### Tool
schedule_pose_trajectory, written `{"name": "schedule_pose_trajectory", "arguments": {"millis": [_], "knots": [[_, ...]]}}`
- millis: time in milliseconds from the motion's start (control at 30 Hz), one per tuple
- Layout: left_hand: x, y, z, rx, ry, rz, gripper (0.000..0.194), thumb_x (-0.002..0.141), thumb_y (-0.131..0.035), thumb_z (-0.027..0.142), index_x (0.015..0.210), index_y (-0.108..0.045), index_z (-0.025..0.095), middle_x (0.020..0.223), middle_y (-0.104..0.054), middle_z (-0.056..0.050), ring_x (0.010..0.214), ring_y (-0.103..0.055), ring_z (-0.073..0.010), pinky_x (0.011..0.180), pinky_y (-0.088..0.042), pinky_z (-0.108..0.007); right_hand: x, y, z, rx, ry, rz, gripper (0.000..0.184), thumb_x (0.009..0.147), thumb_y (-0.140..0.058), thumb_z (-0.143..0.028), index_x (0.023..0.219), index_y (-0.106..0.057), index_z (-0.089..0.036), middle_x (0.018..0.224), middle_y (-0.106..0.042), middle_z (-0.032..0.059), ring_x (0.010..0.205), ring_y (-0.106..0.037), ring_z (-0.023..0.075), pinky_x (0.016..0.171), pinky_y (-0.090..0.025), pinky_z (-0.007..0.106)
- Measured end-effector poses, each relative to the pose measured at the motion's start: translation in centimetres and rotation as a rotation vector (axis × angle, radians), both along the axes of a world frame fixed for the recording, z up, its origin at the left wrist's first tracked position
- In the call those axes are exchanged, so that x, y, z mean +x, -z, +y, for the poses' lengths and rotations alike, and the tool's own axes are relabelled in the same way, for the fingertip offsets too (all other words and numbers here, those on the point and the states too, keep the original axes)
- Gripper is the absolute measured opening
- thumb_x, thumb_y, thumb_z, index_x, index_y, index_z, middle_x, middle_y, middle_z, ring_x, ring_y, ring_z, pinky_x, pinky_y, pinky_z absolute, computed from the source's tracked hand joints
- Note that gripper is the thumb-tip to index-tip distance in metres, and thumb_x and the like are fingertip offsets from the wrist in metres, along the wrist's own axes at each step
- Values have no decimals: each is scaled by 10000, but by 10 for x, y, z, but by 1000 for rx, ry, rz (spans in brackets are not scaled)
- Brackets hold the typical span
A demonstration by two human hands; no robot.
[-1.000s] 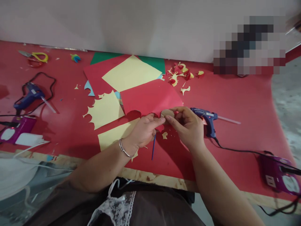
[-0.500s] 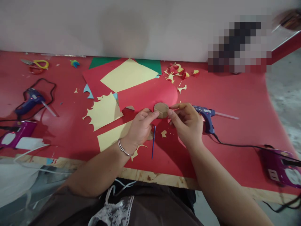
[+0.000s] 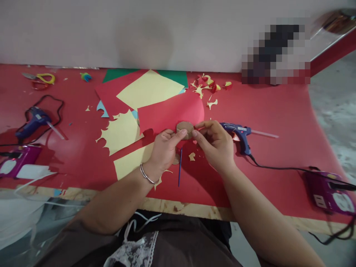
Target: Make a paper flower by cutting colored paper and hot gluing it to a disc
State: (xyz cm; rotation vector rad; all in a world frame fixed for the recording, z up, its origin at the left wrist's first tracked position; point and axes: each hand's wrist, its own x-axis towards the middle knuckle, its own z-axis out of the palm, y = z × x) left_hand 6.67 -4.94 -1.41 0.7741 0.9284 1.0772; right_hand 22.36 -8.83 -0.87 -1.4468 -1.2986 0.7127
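Note:
Between my two hands is a small round brown disc, apparently cardboard (image 3: 184, 129), raised a little over the red sheet (image 3: 169, 115). My left hand (image 3: 165, 148) grips its left edge, thumb across the face. At the disc's right edge, the thumb and index finger of my right hand (image 3: 217, 144) are pinched together. Below them lies a thin blue stick (image 3: 180, 168), and beside it another brown disc (image 3: 176, 160) is partly covered by my left hand. A small cream paper scrap (image 3: 192, 156) rests between my wrists.
A blue glue gun (image 3: 239, 133) lies right of my right hand, wired to a purple power box (image 3: 330, 193). Another glue gun (image 3: 36, 120) and scissors (image 3: 41, 78) are at left. Cut cream paper (image 3: 119, 133) and a pile of scraps (image 3: 207, 83) lie on the red table.
The view has shifted slightly, so most things sit a little further left. Both hands keep hold of the brown disc, with only a slight change in its tilt.

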Motion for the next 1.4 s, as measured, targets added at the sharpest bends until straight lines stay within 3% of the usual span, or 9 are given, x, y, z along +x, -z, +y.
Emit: {"name": "schedule_pose_trajectory", "arguments": {"millis": [133, 300, 433, 667, 867, 1000, 1100, 1267, 1400], "knots": [[-5, 8, 9, 16, -86, 34, 435, 697, -1008, 418, 645, -638, 195, 696, -710, 9, 717, -680, -137, 786, -569, -308, 18, 0, 4, -27, -16, -159, 210, 983, -709, -435, 921, -699, -234, 797, -731, 14, 680, -638, 161, 641, -456, 312], [-8, 12, 13, 5, -108, 53, 424, 726, -985, 416, 651, -624, 206, 708, -712, 10, 788, -726, -159, 818, -571, -316, 46, -1, 4, -190, -136, -634, 73, 919, -724, -305, 892, -693, -245, 776, -732, 24, 660, -619, 190, 620, -365, 319], [-11, 15, 15, -44, -119, 63, 423, 726, -993, 418, 690, -626, 210, 760, -730, -2, 834, -726, -176, 815, -549, -331, 57, -3, 3, -290, -142, -947, 209, 896, -742, -315, 774, -589, -244, 776, -718, 48, 666, -585, 205, 581, -251, 327], [-15, 18, 19, -157, -113, -33, 469, 701, -1036, 401, 709, -611, 202, 738, -655, 33, 704, -596, -119, 637, -408, -293, 53, -17, -1, -501, -212, -1132, 78, 948, -701, -288, 927, -685, -215, 1028, -748, 91, 869, -670, 238, 614, -285, 315], [-12, 14, 21, -228, -152, -141, 382, 802, -978, 222, 653, -628, 202, 691, -647, 57, 654, -553, -85, 640, -373, -296, 50, -20, -3, -540, -233, -1219, 165, 1003, -578, -234, 994, -737, -189, 1104, -725, 130, 993, -693, 267, 638, -317, 336], [-10, 14, 22, -264, -153, -202, 344, 820, -949, 168, 650, -653, 207, 738, -713, 46, 748, -661, -114, 722, -434, -304, 53, -16, 1, -482, -286, -1224, 177, 964, -563, -204, 955, -735, -166, 1064, -715, 156, 989, -682, 277, 697, -369, 346], [-10, 16, 23, -258, -140, -220, 311, 805, -965, 187, 682, -680, 212, 760, -737, 35, 822, -716, -144, 781, -474, -318, 53, -15, 2, -422, -318, -1115, 124, 935, -587, -222, 888, -694, -179, 1001, -712, 133, 920, -662, 258, 723, -389, 343], [-10, 19, 23, -239, -106, -266, 323, 802, -973, 216, 677, -675, 216, 766, -753, 35, 796, -729, -148, 797, -515, -333, 46, -19, -3, -398, -324, -690, 47, 865, -596, -241, 825, -607, -217, 772, -665, 23, 684, -580, 173, 669, -383, 318], [-8, 18, 22, -255, -89, -255, 225, 834, -948, 222, 750, -739, 218, 810, -784, 28, 832, -753, -154, 801, -519, -325, 37, -17, -3, -306, -327, -356, 98, 842, -583, -305, 786, -549, -232, 682, -544, -29, 618, -472, 137, 609, -352, 305]]}}
